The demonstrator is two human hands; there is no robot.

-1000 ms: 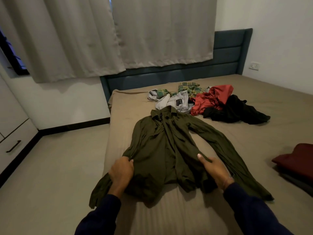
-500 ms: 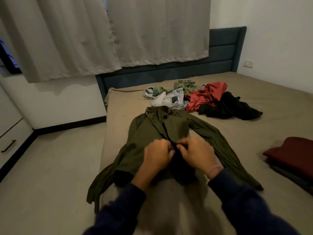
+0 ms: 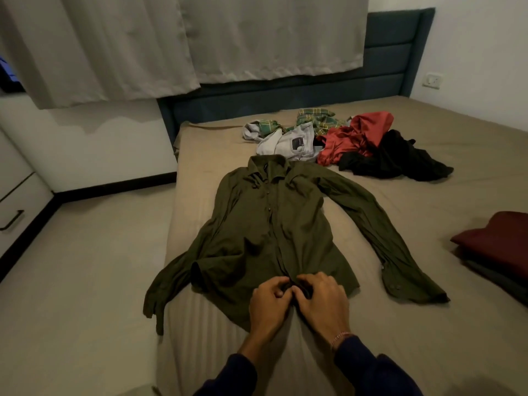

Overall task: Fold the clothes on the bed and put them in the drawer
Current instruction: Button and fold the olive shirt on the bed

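Olive shirt [image 3: 268, 241] lies face up on the bed [image 3: 428, 324], collar toward the headboard [image 3: 394, 58] and hem toward me, its front placket running down the middle. My left hand [image 3: 268, 307] and my right hand [image 3: 323, 304] sit side by side at the bottom of that placket, almost touching each other. The fingers [image 3: 278, 284] of both hands are curled and pinch the dark green cloth at the hem's centre; whether a button is between them I cannot tell. The shirt's right-side sleeve stretches out over the mattress to a cuff near the bed's middle, while the other sleeve hangs over the bed's left edge toward the floor.

Beyond the collar is a loose heap of unfolded clothes: a pale grey garment [image 3: 288, 141] just touching the collar, a green plaid piece [image 3: 317, 118] behind it, a red one [image 3: 357, 132] beside that, and a black one [image 3: 397, 158] on the right. A folded maroon garment [image 3: 497, 241] rests on a grey one at the bed's right side, well apart from the shirt. A white drawer front [image 3: 17, 212] with a dark handle shows at the far left.
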